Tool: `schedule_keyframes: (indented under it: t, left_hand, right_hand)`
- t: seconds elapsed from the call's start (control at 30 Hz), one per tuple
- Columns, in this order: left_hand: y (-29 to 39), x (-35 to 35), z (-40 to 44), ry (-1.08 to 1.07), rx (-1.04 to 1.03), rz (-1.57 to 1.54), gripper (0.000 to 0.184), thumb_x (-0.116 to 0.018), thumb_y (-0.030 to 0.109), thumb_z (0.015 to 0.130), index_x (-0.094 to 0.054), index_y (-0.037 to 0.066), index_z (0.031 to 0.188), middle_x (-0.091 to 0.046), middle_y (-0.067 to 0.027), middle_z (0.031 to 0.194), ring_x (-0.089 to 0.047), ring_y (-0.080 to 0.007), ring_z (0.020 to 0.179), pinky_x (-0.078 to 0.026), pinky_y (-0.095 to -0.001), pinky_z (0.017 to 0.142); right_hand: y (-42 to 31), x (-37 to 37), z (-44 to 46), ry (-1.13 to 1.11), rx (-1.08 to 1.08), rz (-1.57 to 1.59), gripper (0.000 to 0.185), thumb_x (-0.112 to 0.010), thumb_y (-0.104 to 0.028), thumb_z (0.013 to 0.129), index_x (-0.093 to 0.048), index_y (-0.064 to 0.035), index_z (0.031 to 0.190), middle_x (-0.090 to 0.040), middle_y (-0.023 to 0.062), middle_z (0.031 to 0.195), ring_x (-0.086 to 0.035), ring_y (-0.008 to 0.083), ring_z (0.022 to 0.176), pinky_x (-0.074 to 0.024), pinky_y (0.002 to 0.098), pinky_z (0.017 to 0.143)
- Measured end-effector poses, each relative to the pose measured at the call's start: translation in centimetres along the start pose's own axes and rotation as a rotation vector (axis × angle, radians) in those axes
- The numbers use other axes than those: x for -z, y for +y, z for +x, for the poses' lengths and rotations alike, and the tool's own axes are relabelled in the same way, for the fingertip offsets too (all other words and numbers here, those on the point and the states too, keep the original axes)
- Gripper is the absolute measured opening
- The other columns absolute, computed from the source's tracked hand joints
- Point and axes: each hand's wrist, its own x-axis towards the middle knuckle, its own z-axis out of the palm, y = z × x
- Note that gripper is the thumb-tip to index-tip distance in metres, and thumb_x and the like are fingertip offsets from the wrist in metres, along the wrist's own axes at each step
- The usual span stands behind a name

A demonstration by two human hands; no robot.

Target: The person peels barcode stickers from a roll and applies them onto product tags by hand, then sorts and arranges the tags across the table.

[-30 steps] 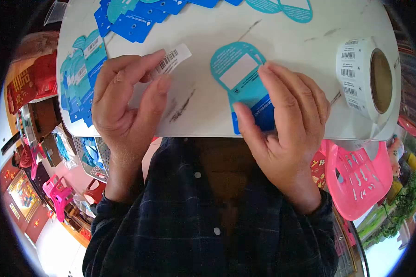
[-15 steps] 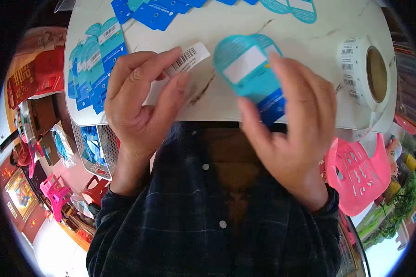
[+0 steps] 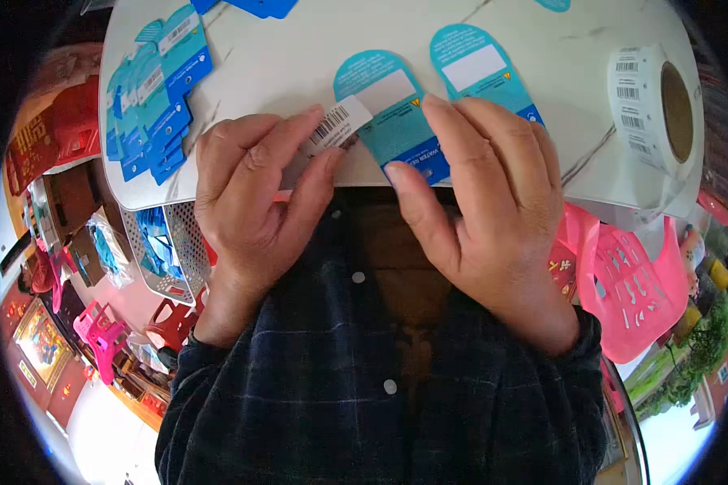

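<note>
Teal-and-blue card with a rounded top point(image 3: 396, 129): set between both hands, at the near edge of the white, grey-veined table point(image 3: 291, 69); cannot tell whether raised or flat. Left hand point(image 3: 251, 178) curled, thumb and forefinger nearly together, pinching one end of a white paper-like barcode label point(image 3: 349, 117), with the free end overlapping, in view, the card's white panel point(image 3: 391, 87). Right hand point(image 3: 493, 182) half open, thumb at the card's lower end, forefinger at its side; cannot tell whether gripping or merely steadying. Keep fingertips off the label's free end, square its edges to the panel before contact, then smooth outward. Avoid nudging the second teal-and-blue card point(image 3: 476, 71), partly hidden behind the right fingers.
</note>
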Motion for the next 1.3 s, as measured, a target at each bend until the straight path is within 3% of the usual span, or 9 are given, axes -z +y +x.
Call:
schedule_keyframes:
  t: [0.27,0.4,0.6,0.73,1.07,1.3]
  left_hand:
    - [0.6,-0.5,1.3,-0.028,0.011,0.037,0.031,-0.082,0.009,0.076,-0.075,0.006,0.107,-0.062,-0.0072,0.098,-0.054,-0.0176,0.080,-0.044,-0.0278,0.069]
    - [0.3,-0.9,2.1,-0.024,-0.111,0.077,0.031,-0.074,-0.001,0.080,-0.074,0.004,0.110,-0.062,-0.0085,0.103,-0.056,-0.0152,0.080,-0.046,-0.0244,0.069]
    - [0.6,-0.8,2.5,-0.071,-0.026,0.109,0.031,-0.074,-0.001,0.081,-0.074,0.005,0.111,-0.063,-0.0087,0.104,-0.057,-0.0154,0.081,-0.047,-0.0249,0.071]
    - [0.7,-0.7,2.6,-0.074,0.025,0.070,0.032,-0.074,-0.001,0.081,-0.074,0.006,0.112,-0.063,-0.0085,0.103,-0.057,-0.0157,0.081,-0.048,-0.0257,0.072]
    - [0.4,-1.0,2.7,-0.073,-0.057,0.111,0.033,-0.074,-0.001,0.081,-0.075,0.007,0.113,-0.063,-0.0081,0.103,-0.057,-0.0151,0.082,-0.048,-0.0245,0.071]
    - [0.4,-1.2,2.8,-0.081,-0.060,0.105,0.033,-0.075,0.000,0.080,-0.075,0.007,0.113,-0.063,-0.0079,0.103,-0.057,-0.0151,0.081,-0.047,-0.0246,0.069]
  right_hand:
    - [0.2,0.1,-0.4,-0.031,0.045,-0.012,0.030,-0.078,-0.015,0.077,-0.069,-0.0068,0.104,-0.063,0.0058,0.112,-0.058,0.0246,0.091,-0.0450,0.0359,0.085]
    - [0.5,-0.3,-0.1,0.016,0.067,-0.030,0.025,-0.077,-0.014,0.077,-0.070,-0.0095,0.101,-0.065,0.0041,0.114,-0.058,0.0249,0.097,-0.0431,0.0368,0.088]
    - [1.0,-0.5,0.8,0.134,0.134,-0.008,0.022,-0.075,-0.015,0.080,-0.070,-0.0099,0.101,-0.066,0.0038,0.117,-0.058,0.0247,0.106,-0.0416,0.0381,0.091]
    - [-0.2,2.3,3.4,-0.112,-0.004,-0.197,0.021,-0.073,-0.016,0.081,-0.071,-0.0102,0.101,-0.066,0.0027,0.121,-0.057,0.0238,0.114,-0.0404,0.0385,0.094]
    - [3.1,0.0,1.2,0.102,0.087,-0.113,0.021,-0.074,-0.016,0.079,-0.071,-0.0111,0.099,-0.067,0.0007,0.119,-0.058,0.0231,0.115,-0.0370,0.0414,0.099]
    - [1.9,0.1,1.3,0.034,0.058,-0.136,0.021,-0.076,-0.018,0.077,-0.071,-0.0115,0.096,-0.067,0.0003,0.118,-0.058,0.0223,0.114,-0.0368,0.0414,0.099]
